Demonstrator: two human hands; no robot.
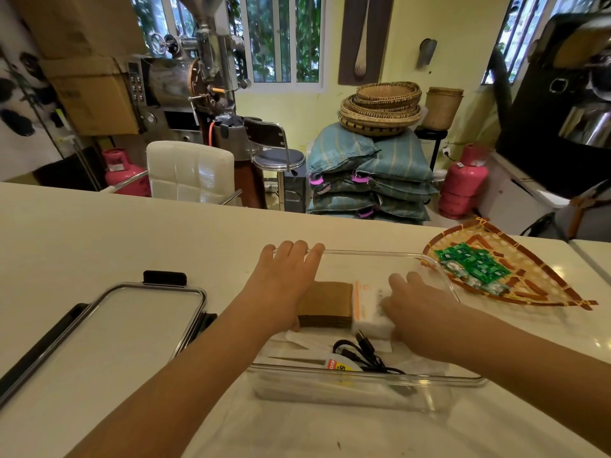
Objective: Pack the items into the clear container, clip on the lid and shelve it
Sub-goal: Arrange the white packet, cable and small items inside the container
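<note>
The clear container (367,378) sits on the white table in front of me. Inside lie a brown paper stack (327,304), a white packet (368,312) with an orange strip, a black cable (363,355) and some white paper. My left hand (284,279) rests flat over the container's left side, fingertips on its far rim, touching the brown stack. My right hand (416,309) presses on the white packet inside the container. The clear lid (109,328) with black clips lies on the table to the left.
A woven fan-shaped tray (535,285) holding several green sachets (472,262) lies right of the container. Beyond the table's far edge stand a white chair (190,171), a stool, stacked sacks, baskets and pink gas cylinders.
</note>
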